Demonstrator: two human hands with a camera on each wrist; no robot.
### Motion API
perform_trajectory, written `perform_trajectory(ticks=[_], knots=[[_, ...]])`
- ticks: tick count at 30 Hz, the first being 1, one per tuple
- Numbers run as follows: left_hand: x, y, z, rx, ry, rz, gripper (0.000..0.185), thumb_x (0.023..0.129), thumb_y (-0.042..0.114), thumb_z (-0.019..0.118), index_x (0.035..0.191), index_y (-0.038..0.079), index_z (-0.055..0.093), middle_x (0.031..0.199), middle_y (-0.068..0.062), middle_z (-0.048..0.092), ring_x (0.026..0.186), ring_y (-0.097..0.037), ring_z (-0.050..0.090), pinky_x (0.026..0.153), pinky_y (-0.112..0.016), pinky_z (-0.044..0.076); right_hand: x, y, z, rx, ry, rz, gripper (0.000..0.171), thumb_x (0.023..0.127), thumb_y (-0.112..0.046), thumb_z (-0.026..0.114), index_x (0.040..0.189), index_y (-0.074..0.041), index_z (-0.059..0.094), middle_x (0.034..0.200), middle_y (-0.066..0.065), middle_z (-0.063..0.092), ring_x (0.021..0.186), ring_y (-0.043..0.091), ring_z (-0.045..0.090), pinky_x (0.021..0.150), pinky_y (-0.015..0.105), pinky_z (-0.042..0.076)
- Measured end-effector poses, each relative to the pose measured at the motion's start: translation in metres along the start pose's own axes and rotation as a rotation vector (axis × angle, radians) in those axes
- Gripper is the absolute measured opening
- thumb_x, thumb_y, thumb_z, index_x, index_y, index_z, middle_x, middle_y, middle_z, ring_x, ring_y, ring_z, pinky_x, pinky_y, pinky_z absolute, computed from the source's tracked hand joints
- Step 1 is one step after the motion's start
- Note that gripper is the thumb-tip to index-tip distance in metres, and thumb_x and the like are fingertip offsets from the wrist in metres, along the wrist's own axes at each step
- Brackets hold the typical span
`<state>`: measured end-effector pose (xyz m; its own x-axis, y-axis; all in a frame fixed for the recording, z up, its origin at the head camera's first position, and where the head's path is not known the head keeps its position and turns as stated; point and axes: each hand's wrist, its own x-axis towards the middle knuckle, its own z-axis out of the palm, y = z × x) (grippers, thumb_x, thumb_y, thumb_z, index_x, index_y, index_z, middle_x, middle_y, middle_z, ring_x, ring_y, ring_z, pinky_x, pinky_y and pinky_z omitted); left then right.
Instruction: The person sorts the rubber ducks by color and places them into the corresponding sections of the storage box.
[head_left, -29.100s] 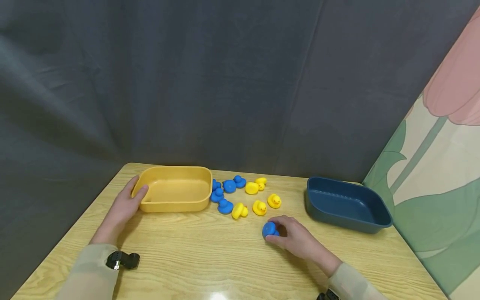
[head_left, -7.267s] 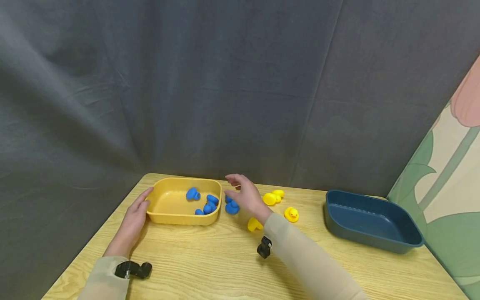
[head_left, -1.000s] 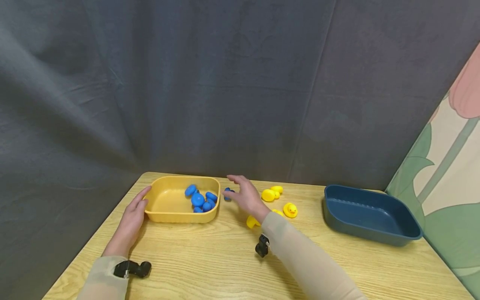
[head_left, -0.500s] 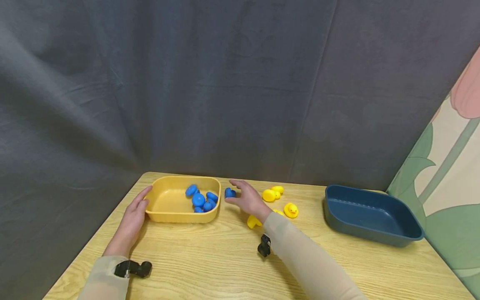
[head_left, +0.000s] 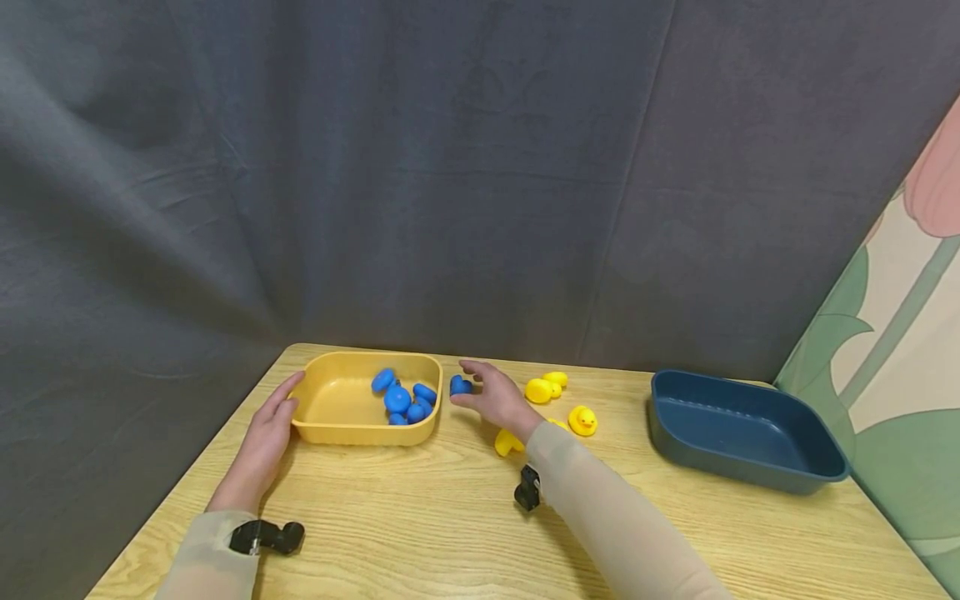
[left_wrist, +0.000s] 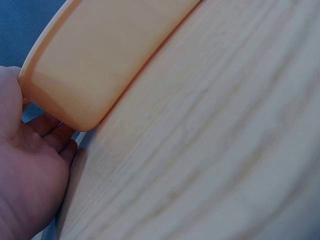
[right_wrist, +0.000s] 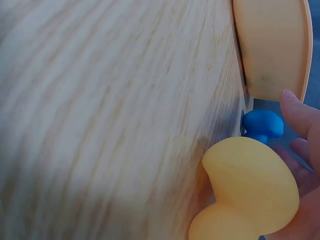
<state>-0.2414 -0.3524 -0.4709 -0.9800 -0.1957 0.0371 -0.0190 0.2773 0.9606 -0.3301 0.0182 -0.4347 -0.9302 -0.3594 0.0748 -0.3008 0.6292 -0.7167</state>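
My right hand (head_left: pixel 495 398) arches wide, thumb well apart from fingers, around a small, rounded, smooth blue plastic toy duck (head_left: pixel 461 385) sitting within the gap on a pale wood-grain table (head_left: pixel 390 508). Whether skin meets the duck, I cannot tell from either feed. Just past those fingertips stands the near end of a shallow, round-cornered yellow plastic tray (head_left: pixel 360 435). My left hand (head_left: pixel 264 437) holds the tray's opposite end, thumb at the rim, fingers against the outer wall. Inside, a cluster of smooth blue plastic ducks (head_left: pixel 397 399) gathers at the end nearer my right hand, well apart from my left. Behind the right knuckles lie small, glossy yellow plastic ducks (head_left: pixel 582 421), one overlapping the hand in my right-wrist view, another partly covered by a light beige fabric sleeve (head_left: pixel 607 508). Farther out on that side, well apart from the grip, sits a round-cornered, dark-blue plastic tub (head_left: pixel 738 469). A dark grey fabric curtain (head_left: pixel 465 167) hangs beyond both hands.
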Motion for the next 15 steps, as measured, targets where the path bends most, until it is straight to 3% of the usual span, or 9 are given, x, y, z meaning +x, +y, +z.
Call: perform_trajectory(ticks=[15], knots=[[0.0019,-0.0043,-0.0013,-0.016,-0.011,0.014,0.059,0.121,0.023,0.029,0.179,0.023,0.022,0.185,-0.009,0.009,0.169,-0.032,0.009,0.135,-0.053,0.013,0.0038,0.0046,0.002,-0.03,-0.058,-0.006,0.064,0.103,-0.022,0.082,0.161,-0.01,0.057,0.159,0.013,0.059,0.139,0.034,0.059,0.124,0.049,0.044]])
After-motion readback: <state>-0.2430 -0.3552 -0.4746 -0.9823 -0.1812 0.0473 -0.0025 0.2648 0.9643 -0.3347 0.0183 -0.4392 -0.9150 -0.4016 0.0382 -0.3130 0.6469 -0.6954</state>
